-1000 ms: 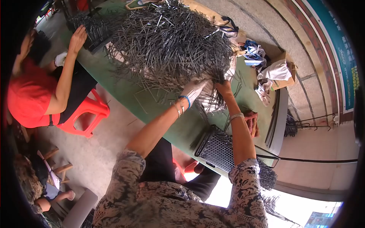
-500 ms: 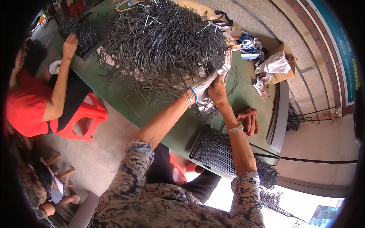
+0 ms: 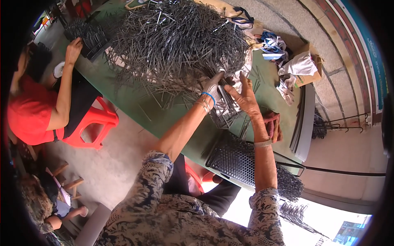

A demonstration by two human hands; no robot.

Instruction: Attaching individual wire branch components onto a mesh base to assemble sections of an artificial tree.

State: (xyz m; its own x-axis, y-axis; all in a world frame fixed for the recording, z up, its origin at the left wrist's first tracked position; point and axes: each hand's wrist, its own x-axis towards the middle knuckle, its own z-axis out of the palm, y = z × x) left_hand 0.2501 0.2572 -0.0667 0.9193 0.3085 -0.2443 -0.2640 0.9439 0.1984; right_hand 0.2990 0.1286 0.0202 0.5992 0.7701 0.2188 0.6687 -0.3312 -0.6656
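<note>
Dark strips point(image 3: 180, 45) heap on the green tabletop point(image 3: 160, 119). At the near edge, your gloved left hand's point(image 3: 211, 88) grip is unclear; your bare right hand point(image 3: 247, 100) has fingers point(image 3: 243, 79) spread wide. Align ends before gripping.

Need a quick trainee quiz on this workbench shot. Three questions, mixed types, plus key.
1. Multiple choice: what is heaped on the green table?
A) Red bricks
B) Black strips
C) Glass bottles

2. True or false: the left hand wears a white glove.

3. Short answer: is the right hand spread or clenched?

Key:
1. B
2. True
3. Spread, with the thumb apart from the fingers.
</note>
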